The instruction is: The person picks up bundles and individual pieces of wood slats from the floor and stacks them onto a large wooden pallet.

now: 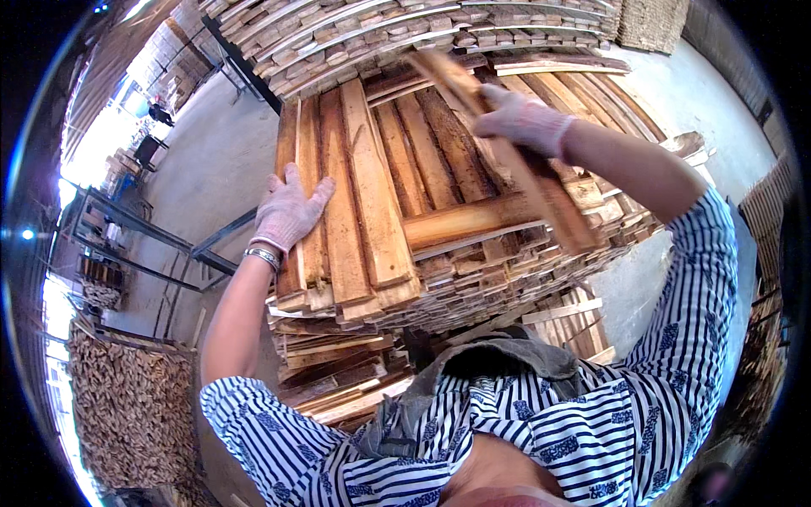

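My left hand [291, 209], in a pale knitted glove, rests with fingers spread on the long boards [335, 194] at the left side of a wood stack. Over the stack's right half, my right hand [524, 122], gloved too, is closed around a wooden plank [547, 201]. That plank slants from far left to near right and looks blurred; whether it touches the boards under it, I cannot tell. Beneath it, a crosswise board [469, 222] lies near the stack's front edge. More boards [608, 100] lie side by side at the far right.
Behind the stack rises a taller pile of layered boards [372, 38]. A dark metal frame [156, 242] stands on the left, with a large wood bundle [131, 406] nearer to me. Loose boards [338, 372] lie low, close to my body.
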`<state>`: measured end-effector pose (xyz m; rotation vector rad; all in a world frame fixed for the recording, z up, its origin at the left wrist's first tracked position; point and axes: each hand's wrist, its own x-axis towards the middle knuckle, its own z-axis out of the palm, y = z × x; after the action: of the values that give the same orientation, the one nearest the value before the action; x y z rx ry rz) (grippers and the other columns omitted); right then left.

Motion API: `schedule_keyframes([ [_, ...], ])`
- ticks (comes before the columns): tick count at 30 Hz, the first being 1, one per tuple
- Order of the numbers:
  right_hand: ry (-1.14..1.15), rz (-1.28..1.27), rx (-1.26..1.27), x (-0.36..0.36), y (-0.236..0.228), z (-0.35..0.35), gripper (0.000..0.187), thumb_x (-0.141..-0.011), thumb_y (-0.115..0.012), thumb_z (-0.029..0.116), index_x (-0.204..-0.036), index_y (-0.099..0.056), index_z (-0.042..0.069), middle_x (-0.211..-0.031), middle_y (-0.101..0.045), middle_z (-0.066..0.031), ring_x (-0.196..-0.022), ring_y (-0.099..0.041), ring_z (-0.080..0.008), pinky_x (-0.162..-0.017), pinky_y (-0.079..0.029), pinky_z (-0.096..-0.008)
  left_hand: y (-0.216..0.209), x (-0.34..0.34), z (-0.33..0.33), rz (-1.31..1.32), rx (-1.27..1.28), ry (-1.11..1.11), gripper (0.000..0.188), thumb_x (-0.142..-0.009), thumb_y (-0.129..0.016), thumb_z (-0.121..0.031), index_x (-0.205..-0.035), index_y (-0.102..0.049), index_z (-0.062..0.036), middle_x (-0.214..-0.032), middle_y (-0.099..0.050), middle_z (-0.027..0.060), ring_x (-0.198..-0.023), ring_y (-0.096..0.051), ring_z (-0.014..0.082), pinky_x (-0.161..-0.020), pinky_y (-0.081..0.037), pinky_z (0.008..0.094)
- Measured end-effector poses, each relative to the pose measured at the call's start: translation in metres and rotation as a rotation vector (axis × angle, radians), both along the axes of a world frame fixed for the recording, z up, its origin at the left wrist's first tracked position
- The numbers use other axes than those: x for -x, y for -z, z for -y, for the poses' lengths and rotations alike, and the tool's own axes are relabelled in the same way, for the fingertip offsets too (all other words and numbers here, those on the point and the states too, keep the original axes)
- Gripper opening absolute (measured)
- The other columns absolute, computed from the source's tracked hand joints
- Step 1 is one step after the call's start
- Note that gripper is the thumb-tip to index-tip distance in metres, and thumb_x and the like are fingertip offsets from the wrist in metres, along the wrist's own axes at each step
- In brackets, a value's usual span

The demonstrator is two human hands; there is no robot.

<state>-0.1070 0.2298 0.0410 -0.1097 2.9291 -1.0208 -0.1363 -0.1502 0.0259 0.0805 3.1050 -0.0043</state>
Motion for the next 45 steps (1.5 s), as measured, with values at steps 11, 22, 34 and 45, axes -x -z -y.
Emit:
schedule_keyframes([
  [11, -0.018, -0.146, 0.164, 0.031, 0.050, 0.133, 0.049, -0.096, -0.050, 0.034, -0.129, -0.050, -0.003, -0.117, -0.061, -0.0352, -0.116, -0.059, -0.0450, -0.095, -0.050, -0.0488, -0.006, -0.007, -0.005, -0.036, -0.016, 0.051, 0.096, -0.091, -0.044, -0.069, -0.151, -0.027, 0.0040, -0.149, -0.032, 0.0372, -0.135, -0.041, 0.0491, -0.112, -0.036, 0.0506],
  [22, 0.052, -0.327, 0.104, -0.001, 0.023, 0.136, 0.063, -0.094, -0.060, 0.027, -0.147, -0.038, 0.000, -0.147, -0.042, -0.0283, -0.135, -0.045, -0.0417, -0.111, -0.038, -0.0416, -0.025, -0.052, -0.001, -0.193, -0.253, 0.085, 0.098, -0.090, -0.045, -0.070, -0.156, -0.020, -0.0012, -0.159, -0.013, 0.0331, -0.149, -0.017, 0.0443, -0.121, -0.016, 0.0522],
  [34, -1.145, -0.215, 0.570, -0.185, 0.083, 0.057, 0.032, -0.093, -0.060, 0.013, -0.123, -0.059, 0.000, -0.113, -0.066, -0.0197, -0.096, -0.066, -0.0366, -0.086, -0.054, -0.0446, 0.069, -0.201, -0.087, -0.901, -0.246, 0.453, 0.060, -0.075, -0.062, -0.052, -0.116, -0.055, -0.0100, -0.124, -0.055, 0.0190, -0.114, -0.054, 0.0352, -0.094, -0.040, 0.0578],
  [45, -1.181, 0.641, 0.437, -0.215, 0.142, 0.112, 0.026, -0.096, -0.058, 0.017, -0.111, -0.069, -0.001, -0.100, -0.072, -0.0049, -0.074, -0.052, -0.0050, -0.071, -0.044, -0.0205, 0.139, -0.295, -0.093, -1.206, -0.637, 0.023, 0.057, -0.078, -0.073, -0.028, -0.130, -0.056, -0.0090, -0.134, -0.055, 0.0153, -0.127, -0.051, 0.0329, -0.110, -0.037, 0.0534],
])
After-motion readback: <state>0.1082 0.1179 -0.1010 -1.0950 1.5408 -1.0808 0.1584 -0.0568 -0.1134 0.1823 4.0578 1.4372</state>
